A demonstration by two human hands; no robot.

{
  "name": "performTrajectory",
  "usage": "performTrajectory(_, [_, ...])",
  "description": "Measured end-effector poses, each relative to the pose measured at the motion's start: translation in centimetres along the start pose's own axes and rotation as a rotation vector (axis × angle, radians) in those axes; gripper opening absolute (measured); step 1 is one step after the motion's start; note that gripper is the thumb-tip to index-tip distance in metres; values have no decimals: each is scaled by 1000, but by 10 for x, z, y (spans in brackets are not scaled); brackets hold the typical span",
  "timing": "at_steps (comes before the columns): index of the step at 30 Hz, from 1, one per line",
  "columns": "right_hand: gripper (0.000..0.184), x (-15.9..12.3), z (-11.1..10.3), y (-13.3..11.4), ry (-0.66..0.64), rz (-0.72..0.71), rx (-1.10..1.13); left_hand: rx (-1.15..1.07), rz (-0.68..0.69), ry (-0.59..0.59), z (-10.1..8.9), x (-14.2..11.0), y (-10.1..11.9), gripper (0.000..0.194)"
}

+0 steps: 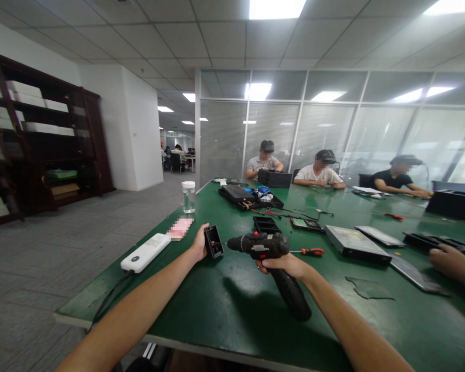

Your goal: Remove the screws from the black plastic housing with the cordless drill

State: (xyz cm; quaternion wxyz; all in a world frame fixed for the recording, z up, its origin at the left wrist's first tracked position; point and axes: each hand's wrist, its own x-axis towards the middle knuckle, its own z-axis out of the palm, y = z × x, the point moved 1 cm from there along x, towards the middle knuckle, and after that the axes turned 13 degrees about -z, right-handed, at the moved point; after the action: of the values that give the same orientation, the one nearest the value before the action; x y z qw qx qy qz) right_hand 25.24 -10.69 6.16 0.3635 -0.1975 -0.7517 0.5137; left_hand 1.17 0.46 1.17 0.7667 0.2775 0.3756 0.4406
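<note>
My left hand is closed on the side of a small black open-fronted box, held tilted above the table. Inside the box some copper-coloured detail shows, too small to make out. My right hand grips a black cordless drill with red buttons, its body level and its handle slanting down toward me. The drill's thin bit points left into the open face of the box; whether its tip touches anything inside I cannot tell. Behind the drill lies a black frame-like part.
On the green table lie a white power bank with a cable, a clear jar, an orange-handled screwdriver, a circuit board and a disc drive. A co-worker's hand is at the right; several people sit opposite.
</note>
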Motion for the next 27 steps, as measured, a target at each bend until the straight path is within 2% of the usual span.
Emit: performTrajectory(27, [25,0,-1,5,14,-15,78,5,-2,-3,-4,4,0,33])
